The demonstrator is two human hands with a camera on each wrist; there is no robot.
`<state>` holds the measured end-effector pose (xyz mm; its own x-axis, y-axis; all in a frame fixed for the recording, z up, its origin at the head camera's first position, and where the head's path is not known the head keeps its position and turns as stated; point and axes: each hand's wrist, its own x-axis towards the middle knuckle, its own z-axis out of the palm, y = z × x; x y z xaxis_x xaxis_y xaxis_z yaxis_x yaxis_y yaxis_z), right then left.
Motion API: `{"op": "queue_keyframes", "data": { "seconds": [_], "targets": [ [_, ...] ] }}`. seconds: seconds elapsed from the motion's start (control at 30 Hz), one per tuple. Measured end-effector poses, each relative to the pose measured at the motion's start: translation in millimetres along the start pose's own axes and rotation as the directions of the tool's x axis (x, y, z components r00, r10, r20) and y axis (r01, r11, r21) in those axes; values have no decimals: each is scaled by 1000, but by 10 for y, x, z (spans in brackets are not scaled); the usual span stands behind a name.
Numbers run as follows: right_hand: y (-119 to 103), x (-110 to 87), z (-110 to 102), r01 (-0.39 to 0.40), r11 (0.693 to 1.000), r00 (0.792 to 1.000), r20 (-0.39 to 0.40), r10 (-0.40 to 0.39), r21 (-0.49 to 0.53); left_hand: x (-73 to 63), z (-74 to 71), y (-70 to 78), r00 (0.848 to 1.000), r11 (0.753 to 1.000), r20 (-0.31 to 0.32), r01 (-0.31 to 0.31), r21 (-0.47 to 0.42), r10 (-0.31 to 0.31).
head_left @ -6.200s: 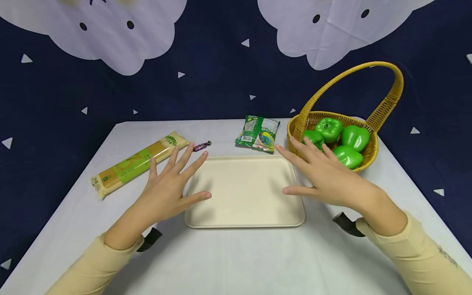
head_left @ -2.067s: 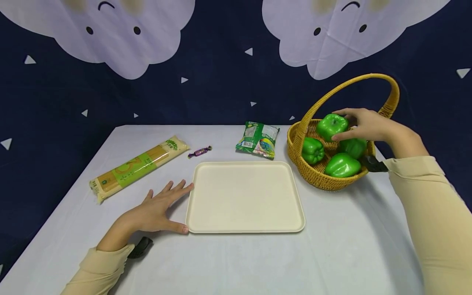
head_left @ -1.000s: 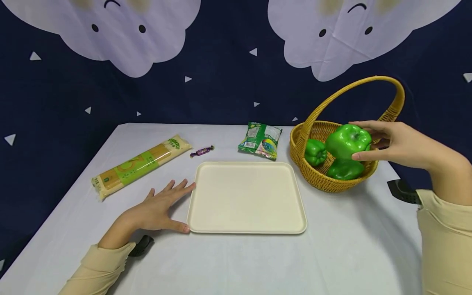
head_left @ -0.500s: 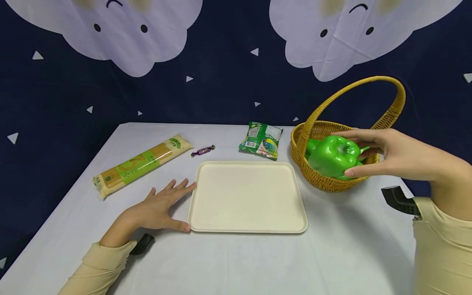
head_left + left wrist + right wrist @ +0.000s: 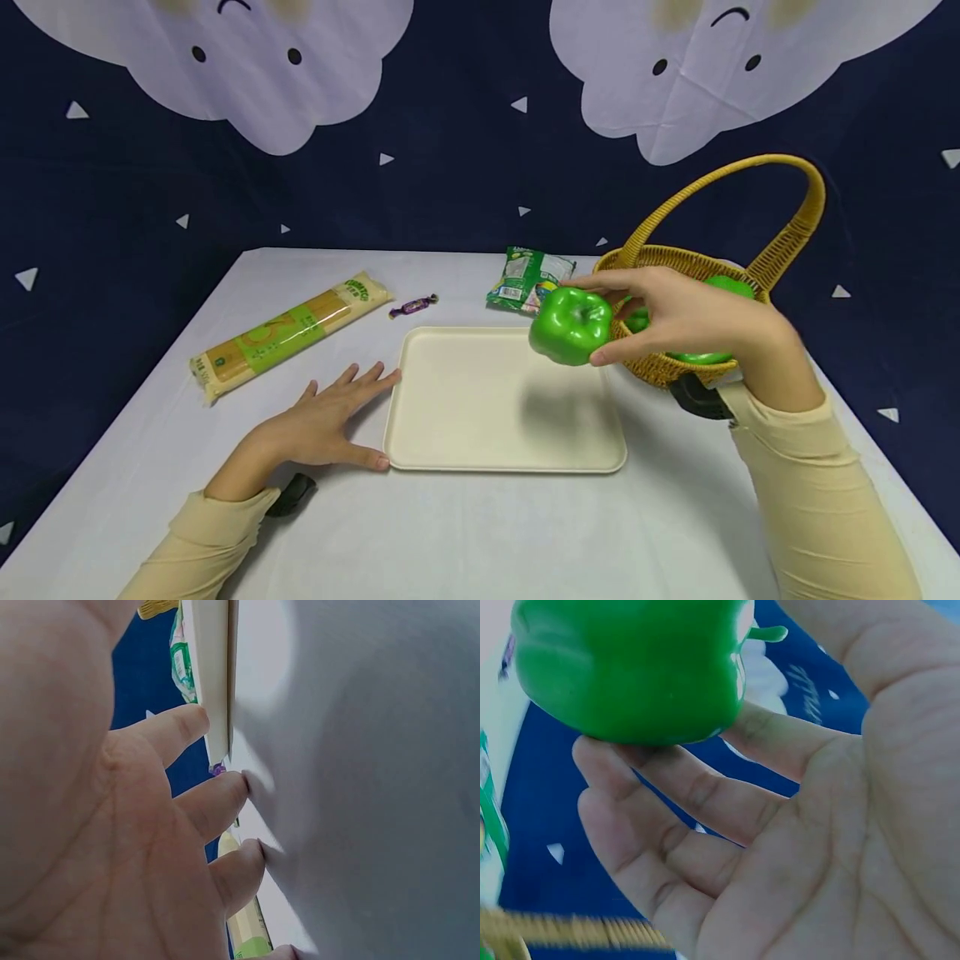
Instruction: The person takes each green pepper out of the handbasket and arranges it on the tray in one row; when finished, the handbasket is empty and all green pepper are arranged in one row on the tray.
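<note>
My right hand [image 5: 675, 312] pinches a shiny green bell pepper [image 5: 572, 326] between thumb and fingers, above the back right part of the cream tray [image 5: 465, 400]. The pepper's shadow falls on the tray below. In the right wrist view the same bell pepper [image 5: 630, 667] shows its short green stem, with fingertips along its side. My left hand [image 5: 318, 425] is spread at the tray's left side, thumb and index finger at its edge. In the left wrist view the fingertips [image 5: 236, 787] of that hand are at the white tablecloth and the tray's side [image 5: 214, 675].
A wicker basket [image 5: 652, 367] with a tall handle stands at the right, holding more green peppers, partly hidden by my right hand. Behind the tray lie a green snack bag [image 5: 521, 279] and a purple wrapped candy [image 5: 413, 306]. A pack of noodles [image 5: 288, 337] lies at the left.
My right hand has gripped a bell pepper in the basket, lifted it out and carried it left over the tray. The left hand came down to the tray's left edge earlier and has stayed there.
</note>
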<state>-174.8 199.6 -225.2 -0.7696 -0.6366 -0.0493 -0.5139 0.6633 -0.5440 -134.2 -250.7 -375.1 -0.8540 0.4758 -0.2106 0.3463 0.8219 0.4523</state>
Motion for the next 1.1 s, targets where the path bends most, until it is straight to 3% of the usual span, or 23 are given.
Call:
{"op": "queue_keyframes", "data": {
  "seconds": [0.37,0.6,1.1],
  "targets": [
    [-19,737,358,86,995,992,86,-89,47,16,-13,14,1000,1000,-6,8,17,-8],
    [-9,1128,576,108,994,985,134,-107,-7,19,2,-3,1000,999,-7,19,29,-19],
    [64,1676,840,128,990,967,215,-139,65,1,15,-17,1000,1000,-11,19,6,-19]
  ]
}}
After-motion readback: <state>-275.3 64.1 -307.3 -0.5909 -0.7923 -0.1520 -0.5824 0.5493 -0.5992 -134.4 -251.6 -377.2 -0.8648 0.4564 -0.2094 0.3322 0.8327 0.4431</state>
